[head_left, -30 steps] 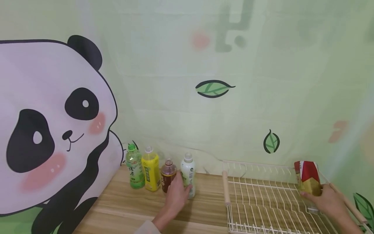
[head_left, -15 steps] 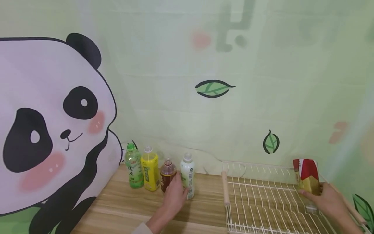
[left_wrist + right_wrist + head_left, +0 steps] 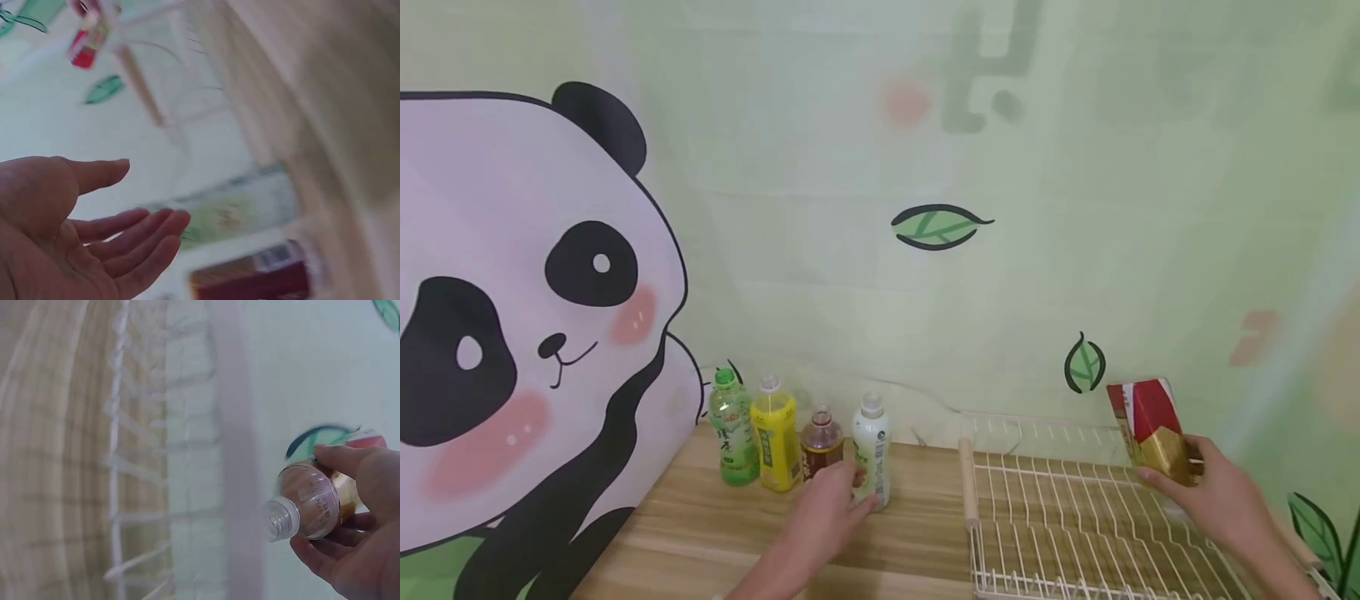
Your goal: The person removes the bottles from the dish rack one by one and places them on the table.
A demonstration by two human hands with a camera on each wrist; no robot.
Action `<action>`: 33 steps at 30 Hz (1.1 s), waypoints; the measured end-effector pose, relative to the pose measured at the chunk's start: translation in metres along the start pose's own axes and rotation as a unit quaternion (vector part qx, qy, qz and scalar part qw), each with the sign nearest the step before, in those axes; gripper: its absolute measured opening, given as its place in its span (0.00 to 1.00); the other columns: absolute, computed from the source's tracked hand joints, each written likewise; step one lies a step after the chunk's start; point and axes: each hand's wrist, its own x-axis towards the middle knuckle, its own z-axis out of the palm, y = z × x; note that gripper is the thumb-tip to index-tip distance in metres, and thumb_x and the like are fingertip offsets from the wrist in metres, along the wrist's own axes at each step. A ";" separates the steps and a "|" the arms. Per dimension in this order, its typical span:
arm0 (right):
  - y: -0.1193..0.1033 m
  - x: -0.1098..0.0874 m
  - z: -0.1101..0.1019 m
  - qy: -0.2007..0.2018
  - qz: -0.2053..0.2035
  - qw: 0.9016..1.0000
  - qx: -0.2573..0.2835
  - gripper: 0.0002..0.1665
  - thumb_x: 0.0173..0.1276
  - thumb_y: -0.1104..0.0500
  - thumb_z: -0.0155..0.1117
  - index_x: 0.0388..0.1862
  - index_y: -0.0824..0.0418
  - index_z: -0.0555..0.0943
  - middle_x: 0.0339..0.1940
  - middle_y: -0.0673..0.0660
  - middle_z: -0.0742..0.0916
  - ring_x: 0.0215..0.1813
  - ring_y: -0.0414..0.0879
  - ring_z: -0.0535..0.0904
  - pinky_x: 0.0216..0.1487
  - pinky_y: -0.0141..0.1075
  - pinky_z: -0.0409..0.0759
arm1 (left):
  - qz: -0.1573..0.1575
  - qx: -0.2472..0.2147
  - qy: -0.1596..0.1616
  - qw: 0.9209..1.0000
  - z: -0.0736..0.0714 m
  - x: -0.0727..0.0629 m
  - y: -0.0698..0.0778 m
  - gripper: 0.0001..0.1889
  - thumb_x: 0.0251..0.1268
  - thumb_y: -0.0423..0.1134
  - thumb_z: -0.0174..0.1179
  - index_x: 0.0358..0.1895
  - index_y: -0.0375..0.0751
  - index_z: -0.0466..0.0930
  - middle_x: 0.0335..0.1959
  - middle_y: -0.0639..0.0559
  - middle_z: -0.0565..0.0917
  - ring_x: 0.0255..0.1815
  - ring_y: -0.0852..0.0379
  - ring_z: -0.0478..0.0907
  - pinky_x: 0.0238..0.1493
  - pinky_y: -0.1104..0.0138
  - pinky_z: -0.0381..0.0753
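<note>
My right hand (image 3: 1225, 492) grips a clear plastic bottle with a red and gold label (image 3: 1150, 429), raised above the right part of a white wire rack (image 3: 968, 487). In the right wrist view the bottle's uncapped neck (image 3: 284, 519) points away from the fingers, towards the rack, so it is held neck down. My left hand (image 3: 823, 512) is empty, its fingers loosely spread in the left wrist view. It is nearest a dark red drink bottle (image 3: 822, 442) and a white bottle (image 3: 872, 446), both upright on the wooden table; its fingers overlap them in the head view.
A yellow-labelled bottle (image 3: 775, 442) and a green-capped bottle (image 3: 735, 442) stand left of the dark red one. The rack has wooden side handles and upright wires. Behind the table hangs a pale green cloth (image 3: 812, 275) with a printed panda.
My right hand has lifted the red and gold bottle and moved it left over the rack. My left hand has drawn back slightly from the dark red and white bottles, towards me.
</note>
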 end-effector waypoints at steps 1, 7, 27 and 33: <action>-0.007 -0.001 0.000 0.004 -0.013 1.000 -0.001 0.65 0.72 0.31 0.67 0.77 0.83 0.54 0.68 0.85 0.72 0.60 0.78 0.78 0.46 0.60 0.88 | 0.011 -0.006 -0.006 1.000 -0.004 -0.001 0.007 0.20 0.66 0.43 0.75 0.53 0.34 0.84 0.47 0.43 0.89 0.44 0.48 0.87 0.42 0.55 0.89; -0.056 -0.010 0.007 0.016 -0.098 0.995 0.003 0.56 0.67 0.39 0.78 0.75 0.77 0.65 0.62 0.77 0.81 0.52 0.68 0.84 0.41 0.50 0.89 | 0.109 0.006 -0.012 0.994 -0.020 -0.005 0.056 0.25 0.69 0.48 0.73 0.63 0.41 0.82 0.54 0.48 0.87 0.51 0.51 0.86 0.51 0.59 0.89; -0.132 -0.025 0.023 -0.030 -0.239 0.969 -0.047 0.42 0.57 0.48 0.87 0.65 0.63 0.79 0.50 0.51 0.86 0.40 0.41 0.78 0.37 0.36 0.82 | 0.357 0.222 0.050 0.906 0.003 0.053 0.119 0.46 0.61 0.64 0.74 0.78 0.47 0.69 0.76 0.56 0.72 0.79 0.54 0.64 0.80 0.60 0.65; -0.143 -0.030 0.024 -0.056 -0.248 0.965 -0.070 0.41 0.58 0.47 0.86 0.65 0.63 0.79 0.51 0.51 0.86 0.43 0.41 0.78 0.40 0.36 0.83 | 0.389 0.233 0.072 0.888 0.010 0.051 0.113 0.43 0.59 0.62 0.77 0.75 0.48 0.74 0.71 0.57 0.77 0.73 0.56 0.70 0.77 0.62 0.69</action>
